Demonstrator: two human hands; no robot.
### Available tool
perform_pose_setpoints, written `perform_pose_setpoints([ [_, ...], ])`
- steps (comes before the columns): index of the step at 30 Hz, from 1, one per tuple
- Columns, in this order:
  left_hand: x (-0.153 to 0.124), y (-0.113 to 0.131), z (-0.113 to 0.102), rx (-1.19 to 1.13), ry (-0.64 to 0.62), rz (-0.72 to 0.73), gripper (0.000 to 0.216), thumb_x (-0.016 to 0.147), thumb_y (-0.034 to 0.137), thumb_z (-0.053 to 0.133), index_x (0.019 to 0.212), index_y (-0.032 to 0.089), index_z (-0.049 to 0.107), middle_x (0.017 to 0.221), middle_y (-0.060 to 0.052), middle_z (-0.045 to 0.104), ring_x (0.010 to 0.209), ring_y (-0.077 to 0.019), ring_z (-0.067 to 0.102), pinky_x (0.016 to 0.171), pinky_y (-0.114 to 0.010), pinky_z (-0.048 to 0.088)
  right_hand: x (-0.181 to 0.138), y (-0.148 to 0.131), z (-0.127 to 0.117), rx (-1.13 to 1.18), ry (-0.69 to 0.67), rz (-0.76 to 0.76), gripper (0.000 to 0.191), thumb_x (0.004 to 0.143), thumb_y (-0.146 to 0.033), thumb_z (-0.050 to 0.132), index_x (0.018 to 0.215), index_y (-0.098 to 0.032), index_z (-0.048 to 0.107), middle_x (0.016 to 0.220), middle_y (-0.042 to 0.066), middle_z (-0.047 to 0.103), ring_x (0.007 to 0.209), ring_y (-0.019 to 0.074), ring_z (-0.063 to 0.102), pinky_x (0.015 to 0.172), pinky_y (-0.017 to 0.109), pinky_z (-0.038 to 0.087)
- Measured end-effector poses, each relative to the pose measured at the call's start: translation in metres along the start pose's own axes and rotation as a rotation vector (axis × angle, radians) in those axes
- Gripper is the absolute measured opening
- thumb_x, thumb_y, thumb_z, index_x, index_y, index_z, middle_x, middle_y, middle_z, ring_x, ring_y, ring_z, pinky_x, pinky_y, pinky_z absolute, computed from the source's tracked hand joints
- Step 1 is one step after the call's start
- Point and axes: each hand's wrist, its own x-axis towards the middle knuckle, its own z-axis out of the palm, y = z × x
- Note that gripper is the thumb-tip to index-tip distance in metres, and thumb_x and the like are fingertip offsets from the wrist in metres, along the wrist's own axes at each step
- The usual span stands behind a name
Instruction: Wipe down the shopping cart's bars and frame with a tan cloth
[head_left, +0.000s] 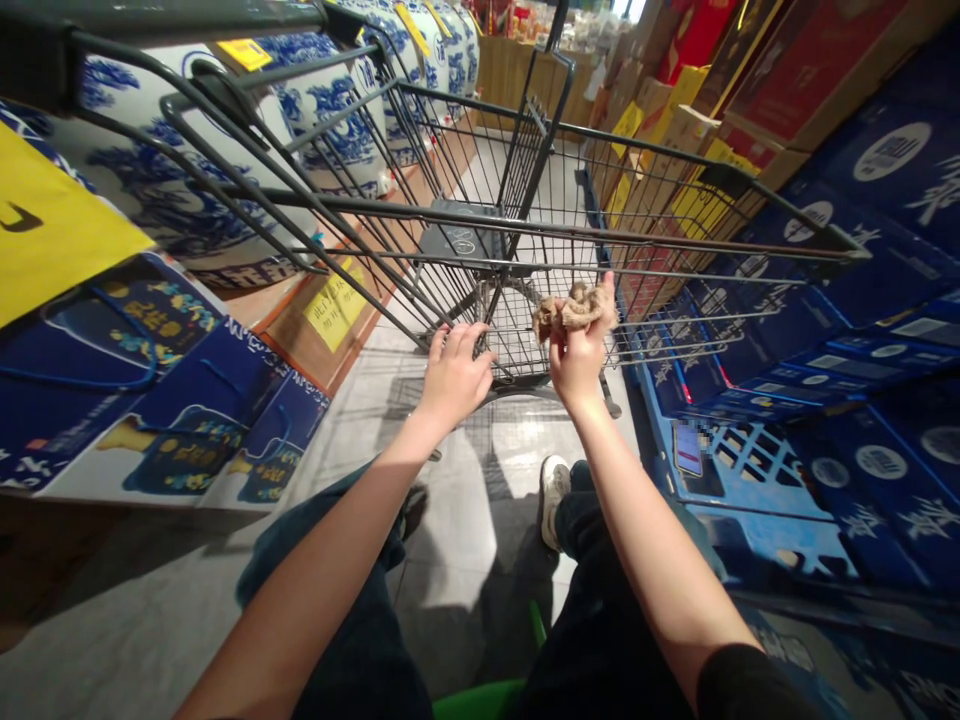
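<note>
A dark grey wire shopping cart (585, 233) stands before me across the aisle, its handle end at the upper left. My right hand (580, 362) is closed around a crumpled brown cloth (577, 308), held against the wires of the cart's near side. To its left, my left hand (456, 382) has its fingers curled at the lower wires near the basket's bottom edge. Those fingertips are partly hidden among the wires. Inside the cart, a grey plastic panel (461, 232) shows through the mesh.
Large blue-and-white jars (330, 110) line a ledge on the left, with blue gift boxes (172, 400) nearer. Blue cartons (870, 440) are stacked on the right. A phone (688, 448) lies on a light blue plastic crate (787, 540). A green seat edge (480, 700) shows below me.
</note>
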Motion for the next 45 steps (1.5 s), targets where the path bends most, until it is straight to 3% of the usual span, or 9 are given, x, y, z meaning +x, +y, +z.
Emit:
perform_pose_setpoints([
  [4, 0.000, 0.001, -0.001, -0.008, -0.004, -0.006, 0.017, 0.091, 0.020, 0.064, 0.101, 0.019, 0.078, 0.143, -0.015, 0.060, 0.136, -0.0356, 0.052, 0.118, -0.060, 0.036, 0.016, -0.008, -0.016, 0.013, 0.053, -0.059, 0.050, 0.092, -0.021, 0.048, 0.141, -0.023, 0.059, 0.160, 0.019, 0.031, 0.151, 0.0379, 0.037, 0.103, 0.055, 0.056],
  [7, 0.000, 0.001, -0.001, -0.012, -0.006, -0.007, 0.017, 0.091, 0.020, 0.065, 0.102, 0.019, 0.078, 0.143, -0.015, 0.060, 0.136, -0.0355, 0.051, 0.118, -0.060, 0.036, 0.022, 0.001, -0.012, 0.024, 0.106, -0.102, 0.051, 0.096, -0.020, 0.041, 0.144, -0.019, 0.056, 0.151, 0.021, 0.036, 0.148, 0.0349, 0.042, 0.112, 0.056, 0.049],
  [12, -0.001, 0.001, -0.001, -0.017, -0.011, -0.002, 0.017, 0.091, 0.019, 0.064, 0.101, 0.019, 0.078, 0.144, -0.014, 0.059, 0.136, -0.0350, 0.051, 0.118, -0.060, 0.036, 0.013, 0.020, 0.015, 0.024, 0.141, -0.069, 0.045, 0.097, -0.019, 0.038, 0.131, -0.017, 0.066, 0.126, 0.021, 0.055, 0.125, 0.0308, 0.062, 0.109, 0.051, 0.051],
  [18, -0.001, 0.001, -0.001, -0.011, -0.006, 0.002, 0.017, 0.092, 0.019, 0.064, 0.101, 0.019, 0.078, 0.144, -0.015, 0.059, 0.136, -0.0354, 0.051, 0.118, -0.060, 0.036, 0.031, 0.020, 0.012, 0.087, 0.251, -0.174, 0.035, 0.100, -0.025, 0.041, 0.117, -0.027, 0.072, 0.122, 0.013, 0.061, 0.121, 0.0242, 0.063, 0.106, 0.046, 0.054],
  [25, 0.000, 0.000, -0.001, -0.004, -0.002, 0.012, 0.016, 0.092, 0.019, 0.064, 0.100, 0.019, 0.078, 0.142, -0.015, 0.060, 0.135, -0.0352, 0.052, 0.118, -0.059, 0.037, 0.006, 0.035, 0.016, 0.040, 0.233, -0.123, 0.029, 0.096, -0.023, 0.045, 0.103, -0.022, 0.073, 0.101, 0.012, 0.065, 0.097, 0.0224, 0.067, 0.085, 0.038, 0.059],
  [33, 0.001, 0.002, -0.001, -0.032, -0.016, -0.023, 0.018, 0.092, 0.020, 0.063, 0.100, 0.020, 0.078, 0.142, -0.015, 0.060, 0.135, -0.0355, 0.052, 0.118, -0.061, 0.036, 0.028, 0.007, -0.015, 0.066, 0.063, -0.045, 0.032, 0.100, -0.026, 0.043, 0.114, -0.023, 0.072, 0.117, 0.013, 0.065, 0.112, 0.0250, 0.066, 0.096, 0.043, 0.056],
  [40, 0.000, 0.001, 0.000, -0.047, -0.018, -0.038, 0.019, 0.092, 0.020, 0.061, 0.101, 0.020, 0.078, 0.142, -0.015, 0.060, 0.136, -0.0356, 0.051, 0.119, -0.062, 0.034, 0.009, 0.018, -0.015, 0.011, -0.119, 0.031, 0.025, 0.093, -0.021, 0.055, 0.112, -0.022, 0.071, 0.115, 0.013, 0.068, 0.104, 0.0250, 0.069, 0.087, 0.039, 0.058],
  [45, 0.000, 0.001, 0.002, -0.040, -0.014, -0.041, 0.019, 0.092, 0.020, 0.062, 0.101, 0.020, 0.078, 0.142, -0.015, 0.060, 0.137, -0.0358, 0.050, 0.119, -0.063, 0.033, 0.026, -0.003, -0.025, 0.055, 0.006, 0.006, 0.027, 0.097, -0.023, 0.050, 0.115, -0.023, 0.071, 0.117, 0.011, 0.067, 0.109, 0.0236, 0.068, 0.093, 0.040, 0.057],
])
